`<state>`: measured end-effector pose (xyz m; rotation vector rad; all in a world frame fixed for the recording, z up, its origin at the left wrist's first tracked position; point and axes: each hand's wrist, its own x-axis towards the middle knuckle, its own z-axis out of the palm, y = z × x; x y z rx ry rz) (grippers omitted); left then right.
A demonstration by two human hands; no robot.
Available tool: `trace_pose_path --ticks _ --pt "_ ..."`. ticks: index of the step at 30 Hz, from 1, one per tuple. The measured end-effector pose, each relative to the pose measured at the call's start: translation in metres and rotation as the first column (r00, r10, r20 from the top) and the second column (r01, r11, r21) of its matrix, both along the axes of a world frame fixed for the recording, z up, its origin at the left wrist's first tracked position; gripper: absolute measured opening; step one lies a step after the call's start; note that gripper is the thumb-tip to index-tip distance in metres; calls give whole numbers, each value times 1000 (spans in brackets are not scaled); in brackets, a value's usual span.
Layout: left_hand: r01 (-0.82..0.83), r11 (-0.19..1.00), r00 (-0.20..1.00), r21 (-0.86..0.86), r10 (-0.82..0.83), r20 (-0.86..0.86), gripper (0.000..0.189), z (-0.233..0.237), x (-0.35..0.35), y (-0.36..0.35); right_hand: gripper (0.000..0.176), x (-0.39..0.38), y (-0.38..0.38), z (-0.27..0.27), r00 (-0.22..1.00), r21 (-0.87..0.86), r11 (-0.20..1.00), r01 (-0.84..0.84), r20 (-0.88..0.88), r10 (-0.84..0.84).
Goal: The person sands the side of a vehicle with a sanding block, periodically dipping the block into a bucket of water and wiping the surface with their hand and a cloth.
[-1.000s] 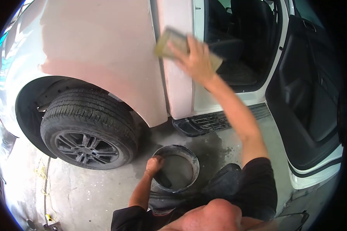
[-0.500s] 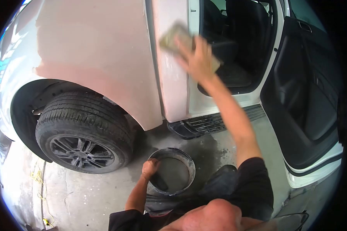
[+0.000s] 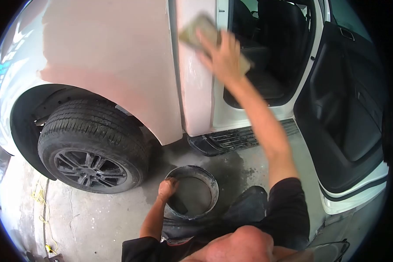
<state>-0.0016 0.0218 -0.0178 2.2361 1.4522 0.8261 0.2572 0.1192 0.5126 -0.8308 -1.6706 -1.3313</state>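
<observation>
Block [image 3: 200,31], twelve o'clock, gripped by right hand [image 3: 226,59]; left hand [image 3: 168,187], finger closure indeterminate, at bucket [image 3: 215,188] rim, nine o'clock.

From my remote seat, I am seeing the person wearing a black top, its short, loose sleeves [image 3: 288,208] ending above the elbows and leaving the left hand [image 3: 167,187] and right hand [image 3: 225,61] bare. Dark trousers [image 3: 249,203] are covering the legs, a small reddish detail [image 3: 180,241] is showing low on the clothing, and a thin, dark curved frame [image 3: 346,247] is edging a clear lens.
</observation>
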Motion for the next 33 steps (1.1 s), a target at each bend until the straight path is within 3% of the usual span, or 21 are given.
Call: trace_pose_path --ticks 2,4,5,6,8,10,13,14,17,19,20,21,23,24,26,29,32,33 --pt "-15 1000 1000 -6 15 -9 28 -3 2 2 56 -16 5 78 999 100 995 -10 -39 14" --pt "-11 1000 1000 6 12 -28 28 -5 5 6 60 -41 -25 134 967 -254 961 -111 -249 46" --pt "-10 1000 999 9 10 -42 28 -6 5 7 58 -37 -17 133 968 -215 967 -136 -237 83" --pt "-17 1000 999 2 17 -45 28 -5 4 6 56 -32 -1 124 967 -183 970 -161 -228 117" --pt "-23 1000 998 -15 23 -51 28 -2 3 1 57 -25 7 70 986 82 996 -48 -157 61" --pt "-25 999 999 -34 24 -33 28 6 4 -1 69 -3 12 -17 994 50 996 -80 -77 83" --pt "-24 999 999 -21 23 -26 28 1 6 2 72 10 -3 -41 998 -15 998 -55 -43 54" --pt "-22 1000 999 -17 22 -41 28 -7 0 4 72 9 3 -26 997 -26 998 -52 -51 50" --pt "-24 994 999 -107 21 -28 29 -1 -1 6 65 -11 13 97 986 -28 994 -102 -133 97" --pt "-15 994 997 -109 7 -74 30 -7 -1 11 60 -48 -23 162 893 -231 958 -172 -446 53" --pt "-7 994 995 -109 -4 -99 30 -6 -4 13 61 -38 -2 165 913 -225 954 -196 -397 94" --pt "-13 994 996 -108 4 -86 30 -4 -3 12 62 -19 30 164 931 -220 953 -210 -341 127" --pt "-10 993 999 -113 5 -52 31 12 1 1 65 -4 40 109 969 -83 987 -137 -218 116" --pt "-6 991 997 -131 -4 -77 31 16 2 -1 68 -6 20 49 985 59 996 -62 -156 71" --pt "-16 986 993 -167 -5 -119 32 18 4 -2 69 7 13 -32 981 20 990 -142 -134 144" --pt "1 998 993 -63 -8 -118 33 -8 1 5 70 2 5 8 983 -13 995 -101 -155 98" --pt "8 994 991 -108 -22 -129 34 6 2 2 58 -14 19 119 971 46 990 -135 -195 141" --pt "4 994 990 -108 -20 -141 34 10 5 6 62 -40 -31 154 900 -267 943 -197 -431 66"
